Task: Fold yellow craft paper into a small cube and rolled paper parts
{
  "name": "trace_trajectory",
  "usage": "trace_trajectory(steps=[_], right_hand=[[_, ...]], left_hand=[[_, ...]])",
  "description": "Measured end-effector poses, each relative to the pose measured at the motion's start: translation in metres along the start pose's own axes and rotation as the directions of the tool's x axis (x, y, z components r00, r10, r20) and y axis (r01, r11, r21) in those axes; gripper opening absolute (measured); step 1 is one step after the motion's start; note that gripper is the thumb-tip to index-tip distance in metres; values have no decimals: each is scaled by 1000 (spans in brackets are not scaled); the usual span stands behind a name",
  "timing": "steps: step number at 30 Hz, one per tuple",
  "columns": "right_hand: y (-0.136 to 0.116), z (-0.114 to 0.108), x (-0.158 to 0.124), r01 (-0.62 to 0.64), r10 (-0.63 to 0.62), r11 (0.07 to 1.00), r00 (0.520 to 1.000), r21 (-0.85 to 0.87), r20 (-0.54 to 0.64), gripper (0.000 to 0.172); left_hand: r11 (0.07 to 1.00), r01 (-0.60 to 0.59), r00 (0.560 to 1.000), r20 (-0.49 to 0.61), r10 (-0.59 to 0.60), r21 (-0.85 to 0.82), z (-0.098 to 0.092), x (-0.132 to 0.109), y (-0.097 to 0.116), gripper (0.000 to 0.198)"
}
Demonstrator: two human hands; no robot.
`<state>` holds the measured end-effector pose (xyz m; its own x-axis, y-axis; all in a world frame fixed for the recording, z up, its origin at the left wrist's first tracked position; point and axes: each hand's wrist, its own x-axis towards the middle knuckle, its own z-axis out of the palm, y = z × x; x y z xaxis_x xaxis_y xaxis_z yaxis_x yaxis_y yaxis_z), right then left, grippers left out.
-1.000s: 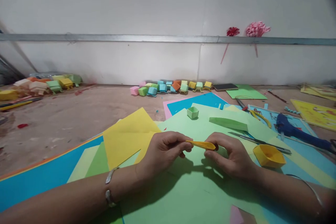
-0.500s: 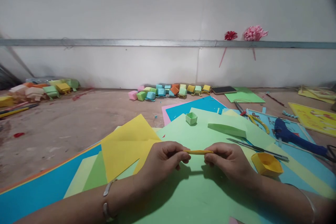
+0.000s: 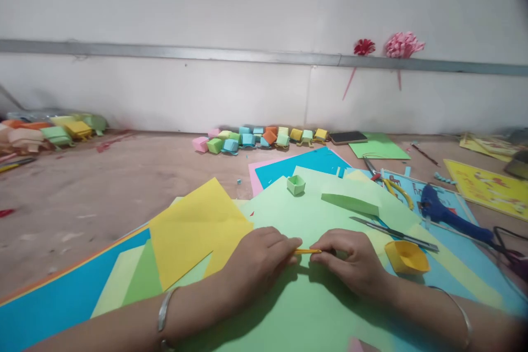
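Observation:
Between my two hands runs a thin folded yellow paper strip [image 3: 307,251], seen edge-on above green paper sheets [image 3: 264,313]. My left hand [image 3: 262,258] is closed on the strip's left end, its back turned up so the fingertips are partly hidden. The right end is pinched by thumb and finger of my right hand [image 3: 350,258]. Right of that hand sits a small yellow paper box [image 3: 407,257]. Beyond the hands stand a little green paper box [image 3: 296,185] and a curved green paper strip [image 3: 350,204].
A craft knife [image 3: 396,234], yellow-handled pliers [image 3: 398,192] and a blue glue gun [image 3: 454,217] lie to the right. Yellow sheets [image 3: 193,225] lie at left. Several folded paper turtles [image 3: 247,140] line the wall, near a phone [image 3: 348,137].
My left hand has rolled over the strip, showing more of its back and leaving less strip visible. Both hands sit slightly lower in view; the camera has tilted down and turned a little right.

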<state>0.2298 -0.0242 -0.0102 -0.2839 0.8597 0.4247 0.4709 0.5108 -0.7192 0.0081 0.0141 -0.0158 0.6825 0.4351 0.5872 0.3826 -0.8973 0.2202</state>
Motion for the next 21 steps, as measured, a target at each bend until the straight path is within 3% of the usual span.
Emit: trace_trajectory(steps=[3, 10, 17, 21], right_hand=[[0, 2, 0, 39, -39, 999, 999, -5, 35, 14], [-3, 1, -2, 145, -140, 983, 989, -116, 52, 21], [-5, -5, -1, 110, -99, 986, 991, -128, 91, 27], [-5, -2, -2, 288, -276, 910, 958, -298, 82, 29]], left_hand=[[1000, 8, 1000, -5, -8, 20, 5, -4, -4, 23], [998, 60, 992, 109, -63, 26, -2, -5, -4, 23], [999, 39, 991, 128, -41, 20, -4, -4, 1, 24], [1000, -2, 994, 106, 2, 1, -4, -2, 1, 24]])
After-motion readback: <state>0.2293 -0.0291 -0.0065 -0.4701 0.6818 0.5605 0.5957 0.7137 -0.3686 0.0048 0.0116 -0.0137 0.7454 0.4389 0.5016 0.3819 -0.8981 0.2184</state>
